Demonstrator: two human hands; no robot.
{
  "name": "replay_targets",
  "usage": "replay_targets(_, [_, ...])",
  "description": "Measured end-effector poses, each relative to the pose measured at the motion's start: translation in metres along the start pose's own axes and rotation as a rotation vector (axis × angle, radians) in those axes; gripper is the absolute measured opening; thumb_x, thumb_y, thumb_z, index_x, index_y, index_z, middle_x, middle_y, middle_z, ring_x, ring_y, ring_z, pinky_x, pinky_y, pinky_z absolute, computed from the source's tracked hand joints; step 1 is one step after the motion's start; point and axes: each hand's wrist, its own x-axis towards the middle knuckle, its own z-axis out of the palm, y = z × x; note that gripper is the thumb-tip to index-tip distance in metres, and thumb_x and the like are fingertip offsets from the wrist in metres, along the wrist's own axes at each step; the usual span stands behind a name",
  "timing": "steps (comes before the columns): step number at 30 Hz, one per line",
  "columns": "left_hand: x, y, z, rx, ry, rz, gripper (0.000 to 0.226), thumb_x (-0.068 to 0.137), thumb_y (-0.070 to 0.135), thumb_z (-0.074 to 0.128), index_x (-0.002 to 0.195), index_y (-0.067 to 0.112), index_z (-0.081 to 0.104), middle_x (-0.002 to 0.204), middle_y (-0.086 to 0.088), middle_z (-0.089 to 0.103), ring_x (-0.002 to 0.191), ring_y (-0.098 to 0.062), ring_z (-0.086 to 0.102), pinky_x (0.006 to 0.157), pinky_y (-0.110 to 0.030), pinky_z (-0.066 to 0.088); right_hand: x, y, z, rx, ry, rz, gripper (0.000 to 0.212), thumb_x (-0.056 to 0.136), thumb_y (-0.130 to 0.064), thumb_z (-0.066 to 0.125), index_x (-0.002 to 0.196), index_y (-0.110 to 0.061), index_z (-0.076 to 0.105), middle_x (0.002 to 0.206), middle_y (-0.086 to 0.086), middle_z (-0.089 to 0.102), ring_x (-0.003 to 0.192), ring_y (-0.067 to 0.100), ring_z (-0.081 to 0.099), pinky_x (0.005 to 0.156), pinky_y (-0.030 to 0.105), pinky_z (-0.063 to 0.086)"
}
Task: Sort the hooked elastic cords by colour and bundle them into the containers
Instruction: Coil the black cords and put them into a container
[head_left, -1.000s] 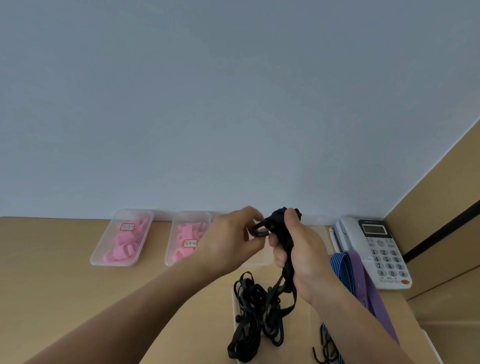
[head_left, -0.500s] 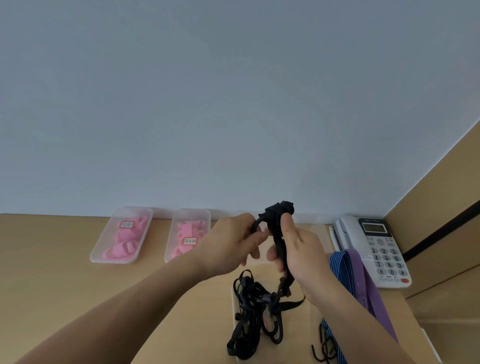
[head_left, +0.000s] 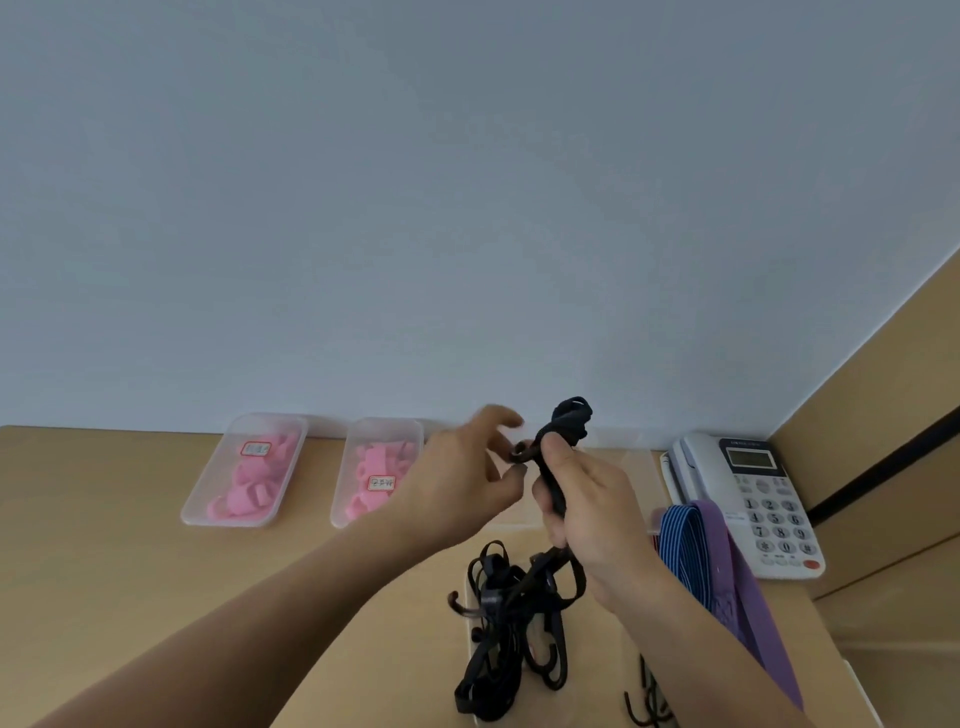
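Head view: the left hand (head_left: 457, 478) has let go of the hook, fingers now spread. The right hand (head_left: 592, 509) grips the folded black cord (head_left: 569, 421) above the black tangle (head_left: 509, 623). Bundling appears underway; the next move is likely to secure that hook.

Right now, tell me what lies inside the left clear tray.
The left clear tray holds pink pieces and a red-bordered label; anything beneath them is covered.
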Motion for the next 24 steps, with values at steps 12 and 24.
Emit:
replay_targets(12, [-0.001,-0.002,-0.002,-0.478,-0.123,-0.239,0.011,0.091,0.020,0.068,0.099,0.015,0.073,0.081,0.005,0.072,0.068,-0.002,0.061,0.061,-0.016,0.043,-0.002,0.009,-0.005,-0.085,-0.058,0.049,0.050,0.096,-0.052,0.039,0.082,-0.013,0.066,0.062,0.004,0.063,0.043,0.014,0.043,0.049,0.031,0.034])
replay_targets(24, [-0.005,-0.027,0.015,0.482,0.221,0.616,0.010,0.084,0.010,0.063,0.089,0.012,0.072,0.074,0.002,0.068,0.056,-0.020,0.061,0.042,-0.029,0.046,0.001,-0.001,-0.010,0.205,-0.124,0.344,0.073,0.089,-0.067,0.039,0.104,-0.002,0.067,0.079,0.021,0.069,0.048,0.020,0.048,0.044,0.027,0.036])
